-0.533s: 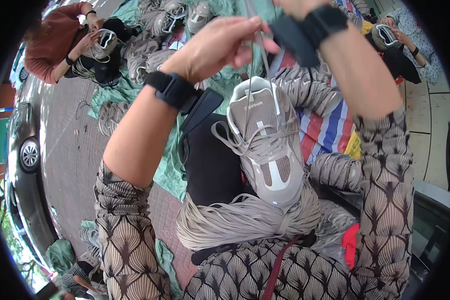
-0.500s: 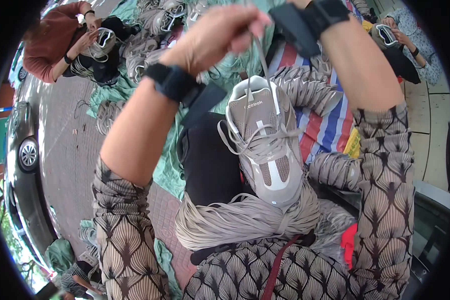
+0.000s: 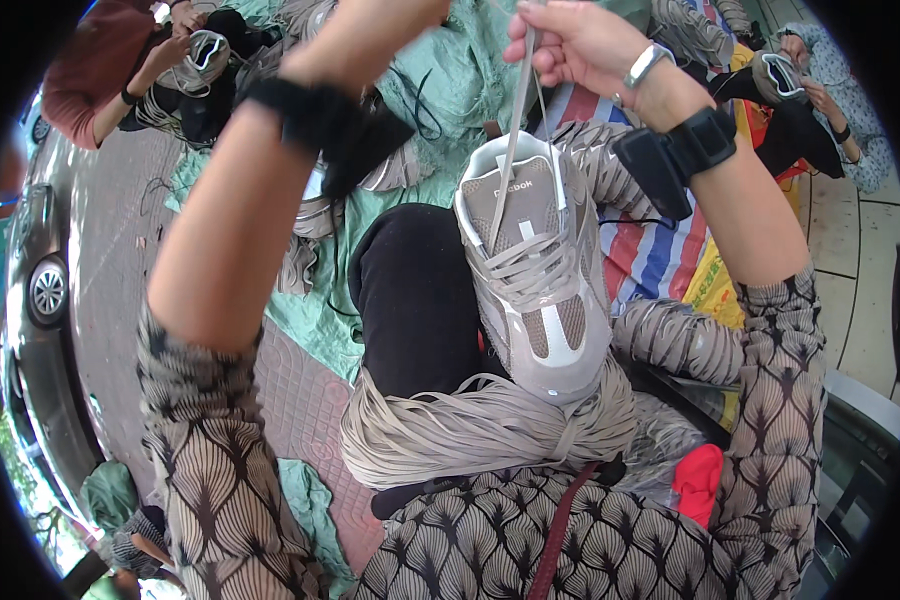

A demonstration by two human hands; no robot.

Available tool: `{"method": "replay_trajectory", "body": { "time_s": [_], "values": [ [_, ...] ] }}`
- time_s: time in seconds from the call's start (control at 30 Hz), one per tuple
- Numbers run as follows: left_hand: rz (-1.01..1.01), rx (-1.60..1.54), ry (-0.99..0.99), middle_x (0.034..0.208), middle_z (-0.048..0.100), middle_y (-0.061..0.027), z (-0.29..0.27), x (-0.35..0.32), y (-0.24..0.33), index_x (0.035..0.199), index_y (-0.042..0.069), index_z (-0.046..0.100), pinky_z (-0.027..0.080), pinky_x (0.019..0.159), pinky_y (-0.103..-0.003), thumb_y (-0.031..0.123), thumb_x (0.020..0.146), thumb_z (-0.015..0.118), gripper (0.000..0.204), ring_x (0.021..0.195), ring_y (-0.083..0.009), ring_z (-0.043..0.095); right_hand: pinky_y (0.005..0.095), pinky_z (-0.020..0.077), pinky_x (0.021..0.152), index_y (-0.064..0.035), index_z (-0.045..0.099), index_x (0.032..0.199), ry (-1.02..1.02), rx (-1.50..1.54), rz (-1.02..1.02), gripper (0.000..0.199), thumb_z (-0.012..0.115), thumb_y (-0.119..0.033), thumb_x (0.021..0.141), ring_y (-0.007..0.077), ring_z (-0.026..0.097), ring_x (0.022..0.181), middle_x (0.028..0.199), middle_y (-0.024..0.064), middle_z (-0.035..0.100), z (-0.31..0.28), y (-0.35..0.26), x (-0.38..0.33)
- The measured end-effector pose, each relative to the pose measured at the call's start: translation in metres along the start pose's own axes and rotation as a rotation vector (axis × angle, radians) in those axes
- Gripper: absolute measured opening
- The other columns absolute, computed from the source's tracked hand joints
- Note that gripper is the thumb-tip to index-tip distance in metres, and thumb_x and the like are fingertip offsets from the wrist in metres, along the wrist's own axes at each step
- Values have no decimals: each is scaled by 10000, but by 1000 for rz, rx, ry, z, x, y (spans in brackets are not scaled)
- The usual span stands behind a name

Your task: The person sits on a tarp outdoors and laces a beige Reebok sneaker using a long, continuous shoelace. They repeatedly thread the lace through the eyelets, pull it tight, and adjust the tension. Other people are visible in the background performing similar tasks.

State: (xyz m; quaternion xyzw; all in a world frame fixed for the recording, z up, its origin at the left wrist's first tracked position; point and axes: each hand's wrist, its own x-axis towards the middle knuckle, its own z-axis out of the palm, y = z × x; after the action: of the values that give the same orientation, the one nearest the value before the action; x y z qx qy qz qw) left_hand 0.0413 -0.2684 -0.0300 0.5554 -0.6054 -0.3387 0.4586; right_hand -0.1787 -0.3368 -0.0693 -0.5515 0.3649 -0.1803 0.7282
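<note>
A grey-beige sneaker (image 3: pixel 560 365) with white trim rests toe toward me against my black-clad leg (image 3: pixel 417 300). Its flat beige shoelace (image 3: pixel 538 270) crosses the tongue, and long ends rise taut from the upper eyelets. Above the shoe's collar, my right hand (image 3: pixel 590 50) pinches the lace between thumb and fingers. At the top edge my left hand (image 3: pixel 385 25) is blurred, its fingers cut off by the frame, so its grip is hidden. A thick bundle of loose beige laces (image 3: pixel 450 440) lies across my lap below the toe.
Several more sneakers (image 3: pixel 675 340) are stacked at the right on a striped sheet (image 3: pixel 655 250). Green cloth (image 3: pixel 450 80) spreads ahead. Two people handle shoes, one in a brown-red top (image 3: pixel 90 70), one in a pale patterned sleeve (image 3: pixel 850 80). A dark car (image 3: pixel 35 290) stands left.
My left hand has moved up and left, partly out of frame. My right hand has come down into view with the lace. The loose loops over the tongue have been drawn flatter.
</note>
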Motion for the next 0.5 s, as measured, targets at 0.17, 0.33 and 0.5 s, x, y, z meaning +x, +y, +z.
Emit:
{"method": "replay_trajectory", "body": {
  "time_s": [0.17,0.33,0.5],
  "values": [
    [287,421,-352,876,621,-47,11,-122,-9,859,91,672,440,730,-336,216,828,740,146,807,-204,549,361,596,700,14,595,994,0,65,12,368,392,-287,1054,209,687,759,946,145,674,12,-5,-19],
    [240,571,-503,1026,562,-38,12,-165,-5,802,105,635,336,871,-401,175,768,757,145,1020,-253,497,377,596,740,15,599,977,-29,123,-24,362,394,-272,1056,222,693,799,940,137,678,20,-5,-26],
    [347,592,-334,1015,560,-54,26,-166,5,812,101,628,343,873,-403,192,764,751,160,1010,-269,501,372,590,740,4,602,974,-12,118,-39,338,416,-267,1049,221,687,794,942,136,678,20,-3,-31]
  ]
}}
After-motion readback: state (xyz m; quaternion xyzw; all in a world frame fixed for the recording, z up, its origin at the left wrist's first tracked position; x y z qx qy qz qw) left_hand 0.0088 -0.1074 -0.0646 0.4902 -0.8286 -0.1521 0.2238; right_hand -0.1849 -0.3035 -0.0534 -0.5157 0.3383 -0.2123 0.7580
